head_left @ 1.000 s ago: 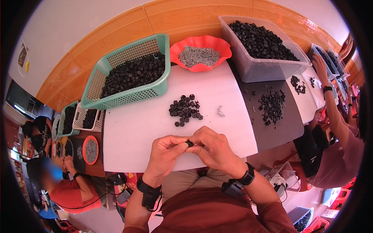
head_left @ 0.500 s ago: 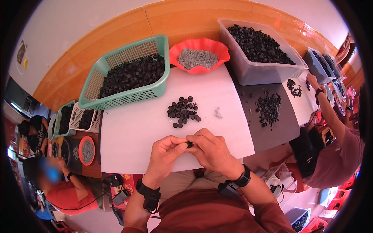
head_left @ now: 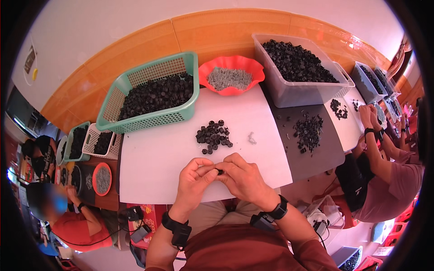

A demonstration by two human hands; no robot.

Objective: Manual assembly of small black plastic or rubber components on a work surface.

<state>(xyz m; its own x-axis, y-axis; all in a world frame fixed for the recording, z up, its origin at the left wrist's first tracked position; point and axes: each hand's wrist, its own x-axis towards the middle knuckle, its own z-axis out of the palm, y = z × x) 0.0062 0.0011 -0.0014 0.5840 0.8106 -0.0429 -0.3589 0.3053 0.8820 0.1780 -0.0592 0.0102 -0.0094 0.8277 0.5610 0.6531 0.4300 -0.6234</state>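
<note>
Over the near edge of the white table sheet (head_left: 153,162), my left hand (head_left: 195,177) and my right hand (head_left: 244,176) meet, fingertips closed from both sides on one small black plastic part (head_left: 220,171). Fingers cover most of that part, so its exact shape is hidden. Just beyond my hands lies a loose pile of small black plastic parts (head_left: 213,136), some round like caps. To the right of the pile sits a little heap of thin greyish pieces (head_left: 252,138).
At the back stand a green basket (head_left: 149,118) of black parts, a red scalloped bowl (head_left: 233,90) of thin metal pieces and a clear bin (head_left: 294,92) of black parts. More black parts (head_left: 309,132) lie on the dark mat. Co-workers sit at left and right.
My hands keep their pinch on the small black part, with the fingers slightly shifted. The view has tilted a little. At the right, a co-worker's hands have come together.
</note>
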